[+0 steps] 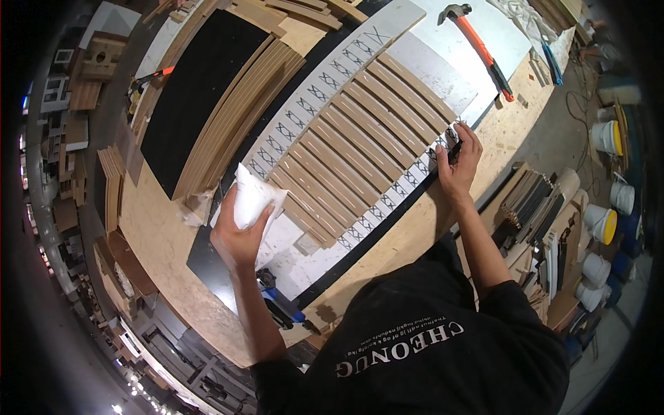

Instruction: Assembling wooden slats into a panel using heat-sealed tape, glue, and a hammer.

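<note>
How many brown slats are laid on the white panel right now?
About 11 brown slats lie side by side across the white panel, from beside the left hand holding a white cloth up toward the right hand. Ends blur, so the count may be off.

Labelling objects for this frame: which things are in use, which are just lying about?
In use:
- left hand holding a white cloth
- right hand, a dark marker in its fingers
- white board with pen crosses
- brown slats on it

Lying about:
- orange-handled hammer
- blue tool at the bench edge
- white buckets
- black panel
</note>
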A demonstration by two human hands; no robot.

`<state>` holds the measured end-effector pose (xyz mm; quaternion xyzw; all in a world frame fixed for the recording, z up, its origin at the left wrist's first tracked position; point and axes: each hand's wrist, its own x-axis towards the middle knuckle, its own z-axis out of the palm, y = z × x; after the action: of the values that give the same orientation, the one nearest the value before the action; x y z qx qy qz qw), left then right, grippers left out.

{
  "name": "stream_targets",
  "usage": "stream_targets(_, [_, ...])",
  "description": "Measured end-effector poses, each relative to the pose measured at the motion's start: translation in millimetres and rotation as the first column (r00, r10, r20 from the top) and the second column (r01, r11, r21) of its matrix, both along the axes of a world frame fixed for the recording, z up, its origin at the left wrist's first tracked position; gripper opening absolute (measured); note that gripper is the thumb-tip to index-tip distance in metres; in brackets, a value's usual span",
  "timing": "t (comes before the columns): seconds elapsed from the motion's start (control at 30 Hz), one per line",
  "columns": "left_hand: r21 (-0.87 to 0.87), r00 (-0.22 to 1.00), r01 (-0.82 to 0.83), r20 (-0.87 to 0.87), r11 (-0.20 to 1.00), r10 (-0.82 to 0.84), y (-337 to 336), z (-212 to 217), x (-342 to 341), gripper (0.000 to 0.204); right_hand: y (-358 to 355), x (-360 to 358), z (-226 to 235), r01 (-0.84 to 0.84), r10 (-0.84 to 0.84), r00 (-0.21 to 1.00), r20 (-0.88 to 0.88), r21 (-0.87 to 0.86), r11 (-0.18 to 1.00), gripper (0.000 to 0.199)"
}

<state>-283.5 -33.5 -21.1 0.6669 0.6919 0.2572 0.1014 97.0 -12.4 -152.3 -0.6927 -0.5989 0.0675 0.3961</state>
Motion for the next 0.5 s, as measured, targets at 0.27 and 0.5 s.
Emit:
stream_targets(0.27, [0.074,0.992,-0.053,-0.108,0.996,0.061,7,-7,-6,0.063,1,-2,1,-0.004,0.004,1.000,-0.002,0.000,1.000,0.049])
stream_targets(0.5, [-0.035,0.998,-0.043,-0.038,0.998,0.041,-41,10,0,0.063,1,-1,0,0.013,-0.013,1.000,-0.005,0.001,1.000,0.050])
